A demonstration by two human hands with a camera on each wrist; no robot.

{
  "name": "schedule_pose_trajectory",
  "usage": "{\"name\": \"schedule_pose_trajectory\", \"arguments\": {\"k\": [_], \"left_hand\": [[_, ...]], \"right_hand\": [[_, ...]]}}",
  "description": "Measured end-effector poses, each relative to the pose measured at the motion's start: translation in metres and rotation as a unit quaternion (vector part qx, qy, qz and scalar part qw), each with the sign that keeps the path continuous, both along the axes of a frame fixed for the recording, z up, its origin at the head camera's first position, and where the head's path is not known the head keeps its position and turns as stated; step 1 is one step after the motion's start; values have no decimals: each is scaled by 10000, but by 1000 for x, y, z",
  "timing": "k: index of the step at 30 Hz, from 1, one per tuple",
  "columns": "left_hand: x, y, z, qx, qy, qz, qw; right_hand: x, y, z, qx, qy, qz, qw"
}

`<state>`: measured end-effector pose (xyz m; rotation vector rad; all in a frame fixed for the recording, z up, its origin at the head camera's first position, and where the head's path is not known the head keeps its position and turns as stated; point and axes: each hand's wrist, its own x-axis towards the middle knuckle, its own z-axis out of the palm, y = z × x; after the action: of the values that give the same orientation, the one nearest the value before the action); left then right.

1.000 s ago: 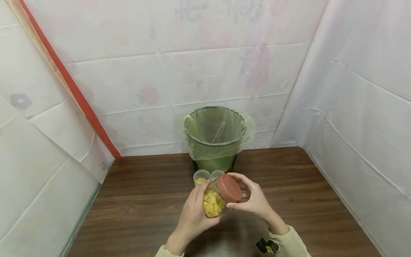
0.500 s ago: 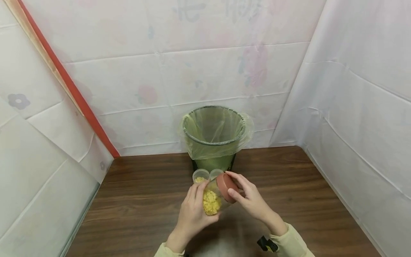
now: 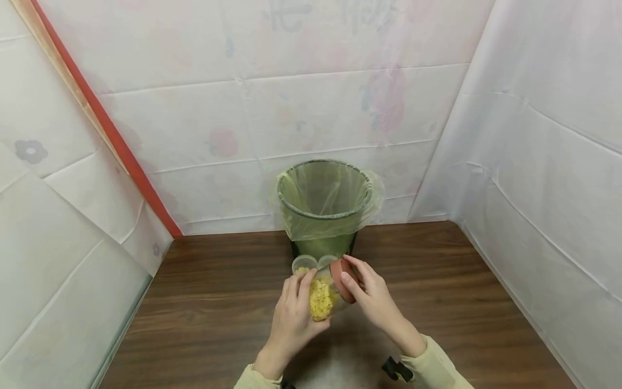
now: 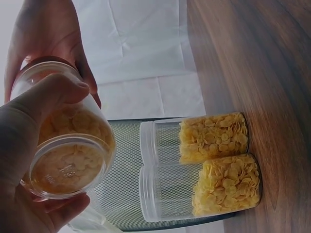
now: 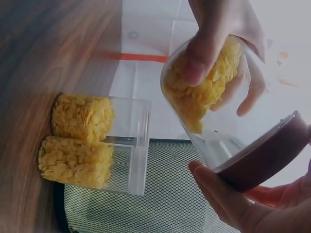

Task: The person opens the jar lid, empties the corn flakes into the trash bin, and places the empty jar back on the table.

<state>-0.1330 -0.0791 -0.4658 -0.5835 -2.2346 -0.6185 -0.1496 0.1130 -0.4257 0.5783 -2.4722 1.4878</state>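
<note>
My left hand point(image 3: 293, 310) grips a clear jar point(image 5: 180, 104) part-filled with yellow flakes point(image 3: 320, 300), which look like cornflakes. The jar is tilted, its base turned towards the left wrist camera. A reddish-brown lid point(image 3: 343, 280) sits at the jar's mouth on the right. Thumb and fingers of my right hand point(image 3: 376, 297) hold this lid by its rim. In the right wrist view, the lid point(image 5: 267, 158) lies across the mouth; whether it is screwed tight I cannot tell. My left thumb point(image 4: 60, 92) presses on the jar's side.
Two more clear jars with flakes, one point(image 4: 214, 138) beside the other point(image 4: 228, 184), stand upright on the brown wooden table point(image 3: 209, 302). Right behind them is a mesh bin point(image 3: 324, 216) lined with a yellowish bag. White printed sheets point(image 3: 194, 119) hang around the table.
The right hand has turned on the lid, its thumb moving up over the lid's face. The lid now faces more to the right. Left hand and jar have shifted only slightly.
</note>
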Motion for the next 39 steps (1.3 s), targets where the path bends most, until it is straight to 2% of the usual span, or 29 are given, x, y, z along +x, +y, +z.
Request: {"name": "schedule_pose_trajectory", "arguments": {"k": [10, 17, 27, 35, 39], "left_hand": [[1, -1, -1, -116, 149, 38, 9998], [1, -1, -2, -128, 126, 45, 9998], [2, -1, 0, -56, 122, -9, 9999], [2, -3, 1, -107, 89, -94, 9999], [1, -4, 3, -133, 33, -125, 9998]], "right_hand": [[-8, -3, 5, 215, -213, -39, 9995], [-9, -5, 5, 406, -122, -32, 9991], [-7, -7, 3, 579, 644, -233, 9960], [-9, -7, -8, 532, 1541, -471, 9855], [-11, -5, -14, 485, 1817, -541, 9807]]}}
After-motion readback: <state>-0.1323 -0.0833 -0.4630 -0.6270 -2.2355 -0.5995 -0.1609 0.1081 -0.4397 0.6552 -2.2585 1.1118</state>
